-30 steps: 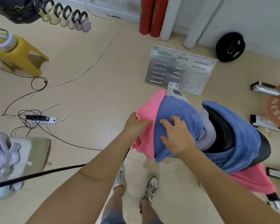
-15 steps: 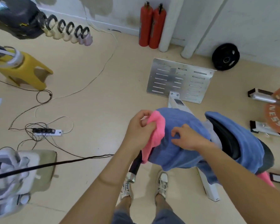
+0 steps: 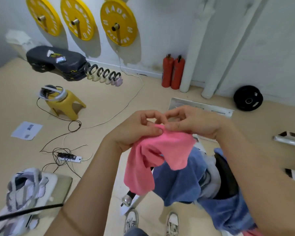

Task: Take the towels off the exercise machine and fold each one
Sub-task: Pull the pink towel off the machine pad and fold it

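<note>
Left hand [image 3: 140, 129] and right hand [image 3: 195, 124]: fingers curled, pinching the top edge of the pink towel [image 3: 162, 150] side by side. The towel is soft terry cloth, hanging limp in loose folds above the machine [image 3: 226, 176] (black padded seat). Blue towel [image 3: 175, 184], similar nap, lies draped over the machine just below

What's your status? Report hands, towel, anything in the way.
Left hand and right hand both pinch pink towel at its top edge. Towel hangs unfolded. Blue towel draped on machine below; nothing blocking the hands.
</note>
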Motion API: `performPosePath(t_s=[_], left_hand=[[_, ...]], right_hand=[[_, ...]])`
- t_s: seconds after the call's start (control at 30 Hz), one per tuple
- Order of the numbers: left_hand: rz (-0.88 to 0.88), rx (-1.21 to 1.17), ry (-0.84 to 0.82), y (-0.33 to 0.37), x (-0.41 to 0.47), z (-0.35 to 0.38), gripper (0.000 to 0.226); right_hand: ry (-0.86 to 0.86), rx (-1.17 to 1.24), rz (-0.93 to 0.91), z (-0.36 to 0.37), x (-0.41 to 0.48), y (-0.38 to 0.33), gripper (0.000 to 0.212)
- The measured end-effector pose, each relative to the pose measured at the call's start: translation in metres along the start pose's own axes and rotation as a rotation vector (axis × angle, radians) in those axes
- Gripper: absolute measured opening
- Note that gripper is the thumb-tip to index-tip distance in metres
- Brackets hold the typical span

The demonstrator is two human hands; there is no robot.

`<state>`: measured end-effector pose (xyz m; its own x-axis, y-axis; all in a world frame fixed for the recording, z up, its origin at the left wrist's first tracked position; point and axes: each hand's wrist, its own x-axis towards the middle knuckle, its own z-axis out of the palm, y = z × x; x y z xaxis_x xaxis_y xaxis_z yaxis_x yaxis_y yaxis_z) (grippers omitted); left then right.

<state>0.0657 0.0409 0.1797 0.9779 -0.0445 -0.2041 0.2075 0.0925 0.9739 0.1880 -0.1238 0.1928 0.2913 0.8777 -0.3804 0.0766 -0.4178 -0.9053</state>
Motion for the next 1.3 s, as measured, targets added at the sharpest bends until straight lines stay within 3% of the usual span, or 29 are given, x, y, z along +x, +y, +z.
performPosePath(t_s=[0.1,0.2,0.33,0.4,0.47,0.53,0.67,0.77,0.87,0.9,1.0,1.07,1.13,1.3], left_hand=[[0.139,0.01,0.137,0.026,-0.002,-0.002,0.028],[0.224,0.08,0.127,0.055,0.009,0.01,0.034],[0.279,0.13,0.084,0.083,0.026,0.036,0.021],[0.283,0.092,0.065,0.09,0.026,0.044,0.042],[0.308,0.062,0.044,0.095,0.024,0.05,0.058],[0.334,0.034,-0.003,0.1,0.022,0.055,0.056],[0.347,-0.023,-0.049,0.1,0.02,0.057,0.052],[0.299,-0.061,-0.113,0.082,0.022,0.061,0.047],[0.208,-0.07,-0.202,0.069,0.024,0.083,0.042],[0.156,-0.099,-0.168,0.067,0.026,0.093,0.039],[-0.03,-0.236,0.108,0.064,0.042,0.115,0.03],[-0.103,-0.283,0.233,0.065,0.053,0.118,0.033],[-0.096,-0.286,0.183,0.067,0.059,0.122,0.025],[0.015,-0.086,-0.215,0.056,0.083,0.14,0.013]], right_hand=[[-0.188,-0.003,-0.035,-0.019,-0.027,-0.008,0.021],[-0.241,0.172,-0.209,-0.031,-0.048,-0.015,0.034],[-0.013,0.57,-0.44,-0.048,-0.067,-0.031,0.036],[0.132,0.676,-0.451,-0.059,-0.074,-0.035,0.034],[0.288,0.585,-0.403,-0.071,-0.081,-0.033,0.019],[0.416,0.47,-0.334,-0.082,-0.089,-0.023,0.007],[0.642,0.491,-0.315,-0.106,-0.119,-0.004,0.019],[0.683,0.752,-0.452,-0.115,-0.137,0.002,0.029],[0.717,0.9,-0.448,-0.108,-0.138,0.009,0.009],[0.743,0.971,-0.433,-0.105,-0.138,0.011,0.004],[0.713,1.184,-0.537,-0.103,-0.146,0.019,0.016],[0.717,1.197,-0.617,-0.101,-0.153,0.023,0.018],[0.7,1.155,-0.623,-0.096,-0.158,0.025,0.02],[0.515,1.065,-0.573,-0.082,-0.16,0.011,0.025]])
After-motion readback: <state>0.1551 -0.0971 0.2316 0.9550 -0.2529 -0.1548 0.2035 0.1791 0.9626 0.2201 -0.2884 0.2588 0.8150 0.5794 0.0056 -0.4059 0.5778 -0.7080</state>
